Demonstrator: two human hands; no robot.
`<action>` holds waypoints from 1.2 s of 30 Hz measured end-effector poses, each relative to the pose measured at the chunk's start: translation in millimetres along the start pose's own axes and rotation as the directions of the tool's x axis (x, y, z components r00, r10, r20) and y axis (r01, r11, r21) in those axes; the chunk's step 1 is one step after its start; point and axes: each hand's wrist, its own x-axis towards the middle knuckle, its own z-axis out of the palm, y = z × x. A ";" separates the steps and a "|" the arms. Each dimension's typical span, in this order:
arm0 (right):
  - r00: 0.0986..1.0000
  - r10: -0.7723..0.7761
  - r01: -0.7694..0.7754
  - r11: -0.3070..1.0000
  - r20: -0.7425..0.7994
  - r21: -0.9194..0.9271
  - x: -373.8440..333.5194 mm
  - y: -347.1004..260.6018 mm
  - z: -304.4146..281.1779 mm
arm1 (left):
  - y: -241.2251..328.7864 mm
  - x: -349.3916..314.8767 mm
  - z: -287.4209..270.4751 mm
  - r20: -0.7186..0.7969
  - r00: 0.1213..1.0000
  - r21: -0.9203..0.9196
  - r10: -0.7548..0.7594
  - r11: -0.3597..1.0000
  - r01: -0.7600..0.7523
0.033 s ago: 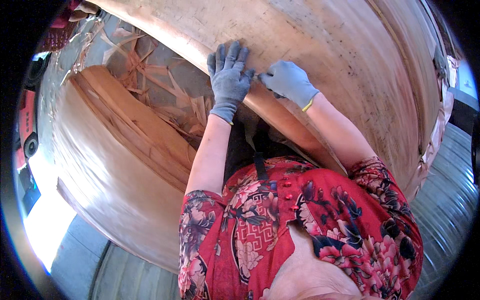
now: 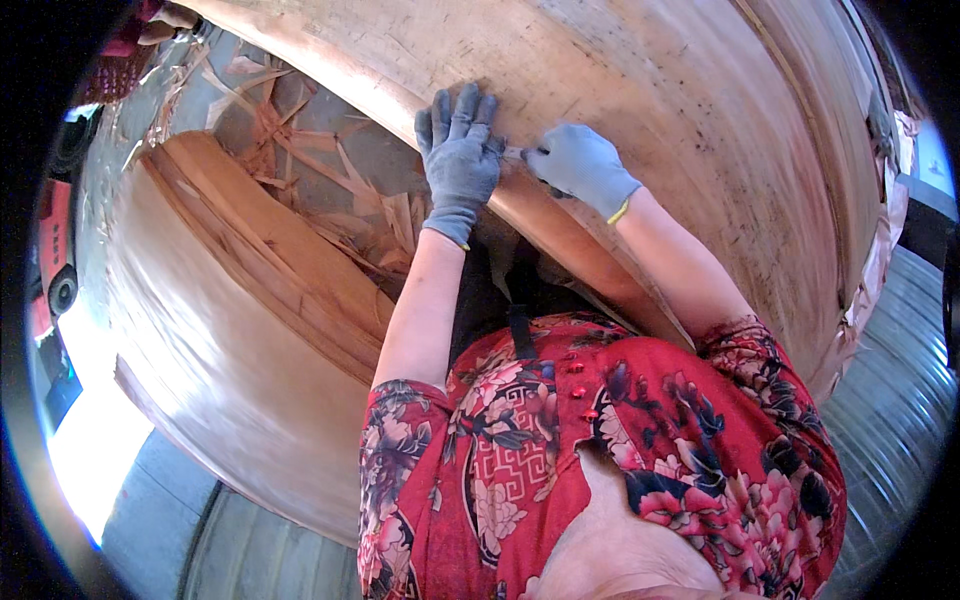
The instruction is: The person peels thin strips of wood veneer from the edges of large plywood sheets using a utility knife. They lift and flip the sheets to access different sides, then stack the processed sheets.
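Observation:
A large sheet of pale wood veneer (image 2: 650,110) with dark flecks lies in front of me, on top of a stack of sheets. My left hand (image 2: 460,160), in a grey-blue glove, presses flat on its near edge with fingers stretched out. Just to its right, my gloved right hand (image 2: 585,170) is closed around what looks like a small knife (image 2: 514,153). Its short pale tip points at my left thumb and rests on or just above the veneer; most of the handle is hidden in the fist.
A second veneer stack (image 2: 200,290) with brown sheets on top stands at the left. Torn veneer scraps (image 2: 290,140) litter the floor between the stacks. Another person's sleeve (image 2: 110,75) shows at the far left, above a red machine (image 2: 55,240). Corrugated metal (image 2: 890,360) lies at right.
My right hand has shifted slightly to the right, and more of the pale tip shows between the hands. My left hand stays almost in place on the sheet.

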 end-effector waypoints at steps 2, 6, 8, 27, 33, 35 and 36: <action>1.000 0.016 -0.017 0.999 0.023 0.036 -3.8 1.4 -2.8 | -3.4 -3.1 8.4 -0.013 1.000 0.082 -0.007 0.997 0.008; 0.997 -0.054 0.054 0.999 -0.058 0.008 -3.4 4.2 5.5 | 4.3 -1.4 -4.4 0.026 0.998 -0.023 -0.053 0.998 0.054; 0.998 -0.063 0.061 0.995 0.016 0.076 0.1 8.8 9.2 | 8.4 -0.8 -7.3 0.027 0.997 -0.016 -0.068 0.998 0.068; 0.937 -0.324 0.346 0.801 -0.133 0.488 1.8 12.3 -58.0 | 20.5 -6.4 -32.1 -0.124 0.966 -0.164 -0.228 0.964 0.207; 0.961 -0.271 0.240 0.914 0.052 0.326 55.4 -32.7 -72.5 | 22.9 -5.0 -31.3 -0.092 0.990 -0.133 -0.102 0.987 0.090; 0.979 -0.195 0.189 0.976 0.052 0.108 57.0 -46.1 -79.1 | 24.0 -3.8 -34.0 -0.127 0.987 -0.152 -0.094 0.986 0.075; 0.987 -0.149 0.148 0.989 0.060 0.028 57.5 -51.4 -81.5 | 26.4 -4.0 -35.8 -0.182 0.979 -0.154 -0.089 0.986 0.061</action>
